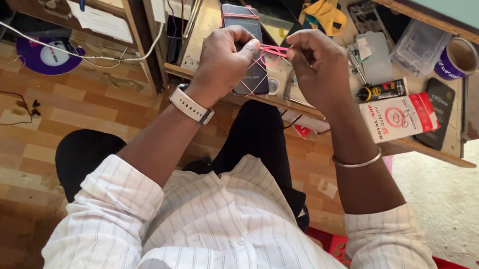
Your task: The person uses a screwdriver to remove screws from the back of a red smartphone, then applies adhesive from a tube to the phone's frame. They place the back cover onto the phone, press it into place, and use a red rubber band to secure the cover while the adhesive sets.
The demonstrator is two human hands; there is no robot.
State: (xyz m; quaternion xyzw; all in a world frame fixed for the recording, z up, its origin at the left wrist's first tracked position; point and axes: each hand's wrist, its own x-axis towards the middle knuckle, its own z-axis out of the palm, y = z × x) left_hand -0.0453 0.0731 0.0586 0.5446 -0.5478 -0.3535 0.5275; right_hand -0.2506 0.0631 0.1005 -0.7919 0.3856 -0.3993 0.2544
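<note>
Both my hands pinch the thin pink rubber band [273,50] — left hand [224,59] also gripping the dark slab phone [254,75], right hand [317,66] stretching rightward.

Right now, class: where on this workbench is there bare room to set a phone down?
Little. The bench shows a bare wood strip along its left edge, beside the banded phone. Between the left hand, right hand, glue tube and red-and-white box it is crowded.

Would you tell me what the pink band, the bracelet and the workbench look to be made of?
Pink band: likely rubber, stretched thin between both hands. Bracelet: probably polished metal, silvery with a bright glint. Workbench: wood, pale, worn, with visible grain.
</note>
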